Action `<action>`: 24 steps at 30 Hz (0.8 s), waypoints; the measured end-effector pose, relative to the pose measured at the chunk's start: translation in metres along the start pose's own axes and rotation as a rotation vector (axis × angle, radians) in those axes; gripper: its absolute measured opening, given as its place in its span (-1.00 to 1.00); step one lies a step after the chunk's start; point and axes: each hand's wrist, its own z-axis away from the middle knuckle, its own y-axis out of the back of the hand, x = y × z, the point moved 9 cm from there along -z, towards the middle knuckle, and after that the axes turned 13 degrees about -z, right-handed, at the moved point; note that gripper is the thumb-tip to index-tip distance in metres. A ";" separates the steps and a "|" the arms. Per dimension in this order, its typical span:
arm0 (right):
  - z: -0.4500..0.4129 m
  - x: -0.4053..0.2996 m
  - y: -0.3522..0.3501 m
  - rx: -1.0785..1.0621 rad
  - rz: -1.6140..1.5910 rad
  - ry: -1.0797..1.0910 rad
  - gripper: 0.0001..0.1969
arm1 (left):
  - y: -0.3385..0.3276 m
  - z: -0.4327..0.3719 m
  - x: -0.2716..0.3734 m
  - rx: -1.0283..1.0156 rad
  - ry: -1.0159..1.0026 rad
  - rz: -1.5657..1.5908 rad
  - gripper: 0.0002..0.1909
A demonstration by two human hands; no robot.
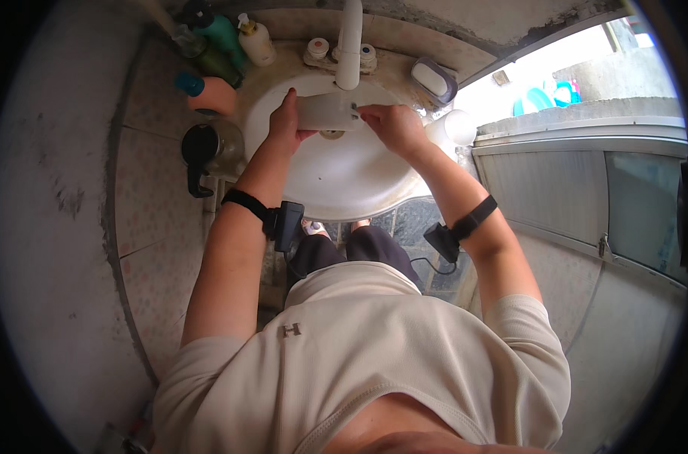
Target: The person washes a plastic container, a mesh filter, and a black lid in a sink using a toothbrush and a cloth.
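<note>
Over a white oval washbasin (344, 176), my left hand (289, 125) grips one end of a translucent white plastic cup (324, 112), which lies on its side in the air. My right hand (394, 125) is at the cup's other end, its thumb and forefinger pinched together beside small dark marks there. Whether something small is between those fingertips cannot be told. The white faucet spout (350, 51) hangs just beyond the cup, and the metal drain (332, 134) shows partly beneath it.
A soap dish (445, 82) with white soap and another white cup (460, 127) stand on the right rim. At left are a lotion bottle (257, 42), green bottles (224, 37), an orange bottle (210, 95) and a pitcher with a black lid (201, 144). A window opens at right.
</note>
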 end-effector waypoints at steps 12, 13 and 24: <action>0.004 -0.034 -0.005 -0.136 -0.048 0.190 -0.86 | -0.009 -0.001 0.005 -0.021 -0.058 -0.227 -0.55; -0.016 -0.013 0.025 0.030 -0.216 0.020 -0.85 | -0.006 -0.003 -0.006 -0.027 -0.022 -0.128 -0.56; -0.004 -0.005 -0.011 -0.047 0.203 0.023 -0.81 | -0.004 0.016 -0.003 0.113 0.007 -0.159 -0.61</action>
